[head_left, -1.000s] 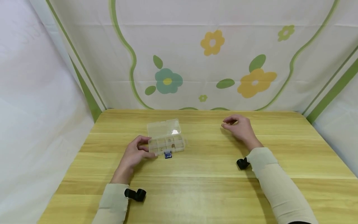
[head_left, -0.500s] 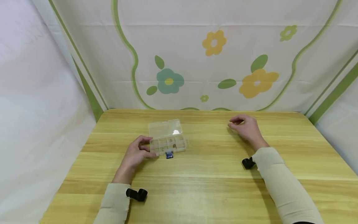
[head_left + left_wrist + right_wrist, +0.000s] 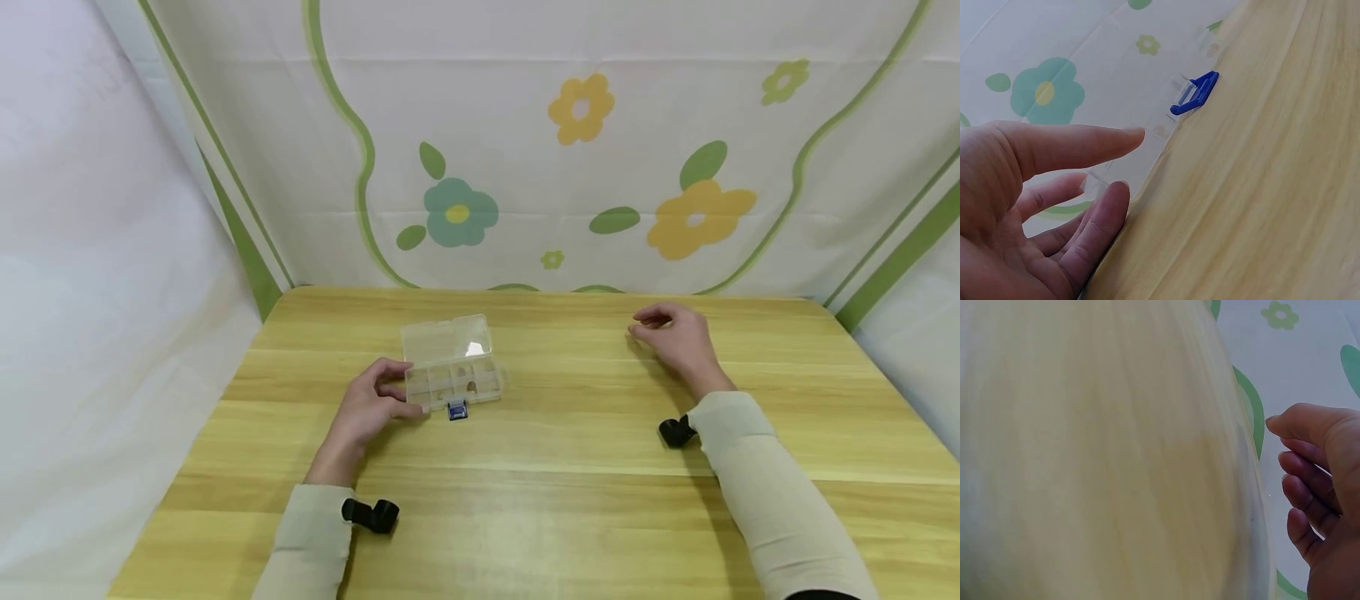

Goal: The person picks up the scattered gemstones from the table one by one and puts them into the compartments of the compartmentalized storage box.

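Note:
A clear plastic compartment box (image 3: 453, 381) lies on the table, its transparent lid (image 3: 446, 339) folded back on the far side. A blue latch (image 3: 457, 409) hangs at its near edge, also seen as the blue latch (image 3: 1196, 94) in the left wrist view. Several small brownish pieces sit in the compartments, too small to identify. My left hand (image 3: 371, 404) holds the box's left end between thumb and fingers. Well to the right, my right hand (image 3: 678, 340) hovers low by the table's back part. Its fingers (image 3: 1302, 490) are loosely curled, and nothing shows between them.
The wooden table (image 3: 525, 500) reaches back to a white cloth backdrop (image 3: 517, 150) printed with flowers. More white cloth (image 3: 112, 333) hangs along the left side. Black wrist mounts (image 3: 371, 515) are strapped on both sleeves.
My right hand has drifted to the right, farther from the box. The left hand keeps its hold and the box stays in place. The head view has shifted slightly.

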`<state>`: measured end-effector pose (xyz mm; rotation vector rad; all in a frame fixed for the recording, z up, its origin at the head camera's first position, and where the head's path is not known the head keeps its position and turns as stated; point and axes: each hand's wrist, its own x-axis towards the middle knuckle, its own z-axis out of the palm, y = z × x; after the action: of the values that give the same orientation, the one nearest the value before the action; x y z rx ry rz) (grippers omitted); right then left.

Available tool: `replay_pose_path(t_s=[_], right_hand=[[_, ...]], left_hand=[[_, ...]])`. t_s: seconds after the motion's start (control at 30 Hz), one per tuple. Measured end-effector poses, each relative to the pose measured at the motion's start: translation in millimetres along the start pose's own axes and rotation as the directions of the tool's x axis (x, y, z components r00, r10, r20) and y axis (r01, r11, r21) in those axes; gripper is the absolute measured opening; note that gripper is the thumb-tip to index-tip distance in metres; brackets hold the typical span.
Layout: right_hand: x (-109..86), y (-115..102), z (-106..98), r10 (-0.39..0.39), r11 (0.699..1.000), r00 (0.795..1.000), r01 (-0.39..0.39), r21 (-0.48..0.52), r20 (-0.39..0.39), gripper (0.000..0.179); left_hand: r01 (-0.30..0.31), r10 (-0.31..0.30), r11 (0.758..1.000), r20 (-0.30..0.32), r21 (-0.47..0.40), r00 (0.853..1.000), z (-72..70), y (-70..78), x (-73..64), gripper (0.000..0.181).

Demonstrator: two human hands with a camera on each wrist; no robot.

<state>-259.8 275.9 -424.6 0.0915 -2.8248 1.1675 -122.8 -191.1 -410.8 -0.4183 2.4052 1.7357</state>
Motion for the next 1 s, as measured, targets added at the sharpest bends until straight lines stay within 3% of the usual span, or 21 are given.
replay_pose_path(t_s=[0.63, 1.0], right_hand=[[5.7, 12, -12, 0.099, 0.995, 0.995, -0.099, 0.004, -0.029, 0.035], [7.0, 16, -15, 0.109, 0.994, 0.993, -0.109, 0.001, -0.040, 0.034]], left_hand=[[0.000, 0.000, 1.000, -0.003, -0.012, 1.000, 1.2, 0.2, 1.6, 0.073], [0.004, -0.004, 1.000, 0.002, 0.000, 1.000, 1.1, 0.2, 3.0, 0.073]])
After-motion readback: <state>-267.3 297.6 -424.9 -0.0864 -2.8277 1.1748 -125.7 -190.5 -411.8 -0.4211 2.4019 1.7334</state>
